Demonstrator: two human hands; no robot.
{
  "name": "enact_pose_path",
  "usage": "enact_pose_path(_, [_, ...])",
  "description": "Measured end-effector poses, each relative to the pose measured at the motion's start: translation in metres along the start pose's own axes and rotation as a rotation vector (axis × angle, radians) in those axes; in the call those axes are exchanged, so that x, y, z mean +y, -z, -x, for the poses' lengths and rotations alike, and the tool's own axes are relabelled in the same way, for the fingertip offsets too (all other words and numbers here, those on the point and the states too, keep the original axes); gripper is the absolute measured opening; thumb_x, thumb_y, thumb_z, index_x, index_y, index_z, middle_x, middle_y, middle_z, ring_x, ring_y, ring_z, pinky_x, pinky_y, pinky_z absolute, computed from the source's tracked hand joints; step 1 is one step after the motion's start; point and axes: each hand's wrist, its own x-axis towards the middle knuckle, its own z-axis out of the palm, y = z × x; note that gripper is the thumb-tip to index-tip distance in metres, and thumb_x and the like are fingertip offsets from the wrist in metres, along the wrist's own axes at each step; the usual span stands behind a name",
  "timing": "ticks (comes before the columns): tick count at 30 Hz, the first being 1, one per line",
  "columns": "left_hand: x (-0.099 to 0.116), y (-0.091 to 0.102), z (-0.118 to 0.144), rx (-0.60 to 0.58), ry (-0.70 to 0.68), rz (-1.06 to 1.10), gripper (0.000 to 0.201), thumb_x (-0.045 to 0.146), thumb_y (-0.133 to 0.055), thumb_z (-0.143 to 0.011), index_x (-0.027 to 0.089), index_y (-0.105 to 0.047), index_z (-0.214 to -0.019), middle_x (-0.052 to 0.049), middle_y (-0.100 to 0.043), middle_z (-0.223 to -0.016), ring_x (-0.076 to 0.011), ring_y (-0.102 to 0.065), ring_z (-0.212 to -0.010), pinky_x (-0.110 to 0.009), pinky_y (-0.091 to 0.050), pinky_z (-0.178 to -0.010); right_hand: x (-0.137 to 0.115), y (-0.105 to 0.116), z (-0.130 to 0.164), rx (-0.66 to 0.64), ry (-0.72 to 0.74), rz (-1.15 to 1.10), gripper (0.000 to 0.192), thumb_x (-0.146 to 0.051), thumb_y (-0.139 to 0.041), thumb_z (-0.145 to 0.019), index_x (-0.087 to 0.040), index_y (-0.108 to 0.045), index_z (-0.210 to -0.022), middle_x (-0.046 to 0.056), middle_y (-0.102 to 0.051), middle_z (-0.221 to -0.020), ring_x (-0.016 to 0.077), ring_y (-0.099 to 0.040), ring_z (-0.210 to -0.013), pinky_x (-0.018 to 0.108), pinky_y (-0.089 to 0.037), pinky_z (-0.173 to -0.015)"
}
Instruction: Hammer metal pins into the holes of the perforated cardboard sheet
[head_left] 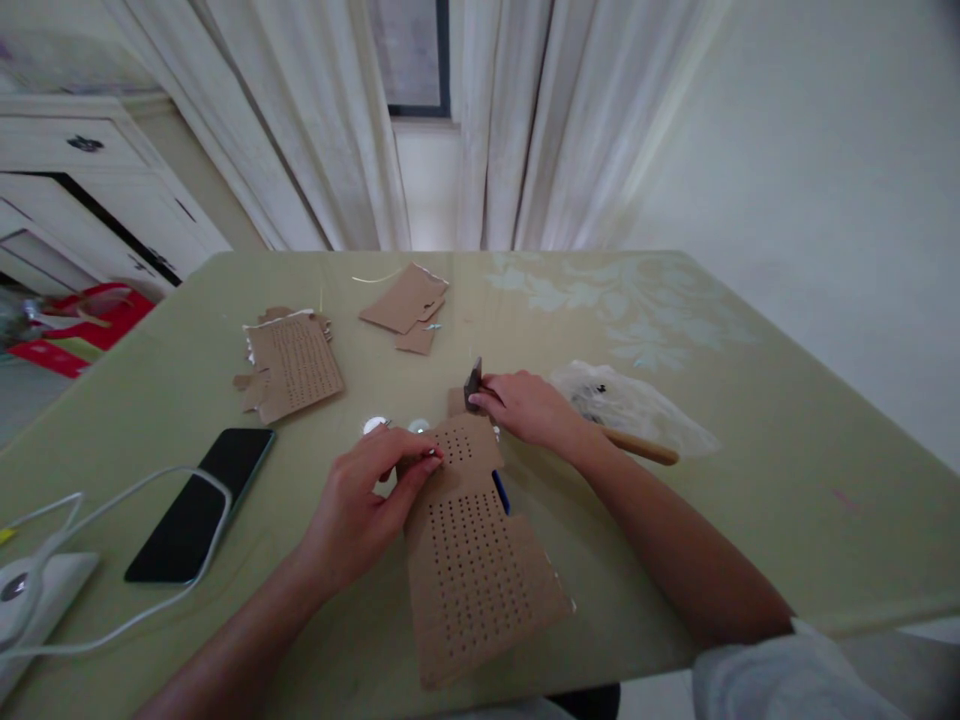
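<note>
A piece of brown cardboard (480,560) punched with rows of small holes lies in front of me on the table. My left hand (367,490) rests at its upper left edge, thumb and forefinger pinched on a small metal nail (433,453) over the holes. My right hand (529,405) is closed round a hammer (473,385) close to its dark metal head. The hammer's wooden handle (641,445) sticks out to the right beneath my wrist. A blue object (501,492) shows partly under the cardboard's right edge.
More punched cardboard (292,365) lies at the left, with plain cardboard scraps (409,300) farther back. A crumpled clear plastic bag (645,400) is at the right. A black phone (199,510), a white cable (150,490) and a white power strip (52,590) occupy the left side.
</note>
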Motion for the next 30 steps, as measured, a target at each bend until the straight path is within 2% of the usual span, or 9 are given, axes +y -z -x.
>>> enact_pose_path(13, [0.0,-0.006,0.002,0.028,-0.056,-0.042,0.01,0.014,-0.072,-0.104,0.024,-0.075,-0.104,0.004,-0.079,-0.089,-0.0126,-0.064,-0.071,-0.028,-0.052,-0.072,-0.001,-0.001,-0.001,0.033,-0.01,-0.011,0.039,-0.046,-0.053,-0.118,-0.021,-0.083,-0.121,0.015,-0.087,-0.116,0.0305,-0.081,-0.104,0.035,-0.052,-0.085])
enact_pose_path(17, [0.0,-0.007,0.003,0.029,-0.078,-0.056,0.01,0.014,-0.07,-0.105,0.023,-0.074,-0.105,0.003,-0.079,-0.09,-0.013,-0.065,-0.071,-0.03,-0.053,-0.074,-0.004,0.008,0.004,0.085,-0.009,-0.017,0.038,-0.045,-0.056,-0.118,-0.019,-0.084,-0.115,0.015,-0.087,-0.11,0.0311,-0.082,-0.1,0.035,-0.051,-0.081])
enact_pose_path(22, [0.001,-0.009,0.005,0.034,-0.103,-0.062,0.01,0.014,-0.071,-0.106,0.024,-0.073,-0.108,0.001,-0.08,-0.094,-0.0153,-0.071,-0.08,-0.031,-0.054,-0.079,-0.021,0.045,0.041,0.243,0.057,-0.066,0.035,-0.042,-0.051,-0.121,-0.023,-0.08,-0.127,0.01,-0.087,-0.119,0.0277,-0.081,-0.108,0.033,-0.05,-0.086])
enact_pose_path(24, [0.002,-0.01,0.006,0.028,-0.104,-0.054,0.01,0.014,-0.072,-0.106,0.024,-0.072,-0.11,0.001,-0.081,-0.095,-0.0161,-0.073,-0.084,-0.032,-0.055,-0.081,-0.031,0.056,0.062,0.34,0.18,-0.189,0.028,-0.04,-0.06,-0.117,-0.025,-0.083,-0.119,0.006,-0.089,-0.11,0.0257,-0.082,-0.097,0.033,-0.05,-0.081])
enact_pose_path(27, [0.003,-0.01,0.007,0.025,-0.1,-0.056,0.011,0.014,-0.071,-0.106,0.024,-0.072,-0.11,0.001,-0.081,-0.096,-0.0166,-0.073,-0.086,-0.033,-0.055,-0.083,-0.044,0.062,0.087,0.343,0.323,-0.289,0.021,-0.037,-0.064,-0.116,-0.028,-0.083,-0.118,0.001,-0.088,-0.104,0.0221,-0.081,-0.088,0.032,-0.051,-0.079])
enact_pose_path(30, [0.004,-0.009,0.008,0.026,-0.112,-0.058,0.013,0.013,-0.07,-0.106,0.025,-0.071,-0.113,0.0,-0.081,-0.097,-0.0171,-0.073,-0.087,-0.033,-0.055,-0.084,-0.054,0.058,0.098,0.383,0.364,-0.26,0.024,-0.037,-0.058,-0.118,-0.026,-0.08,-0.118,0.003,-0.087,-0.108,0.0246,-0.081,-0.095,0.035,-0.053,-0.084])
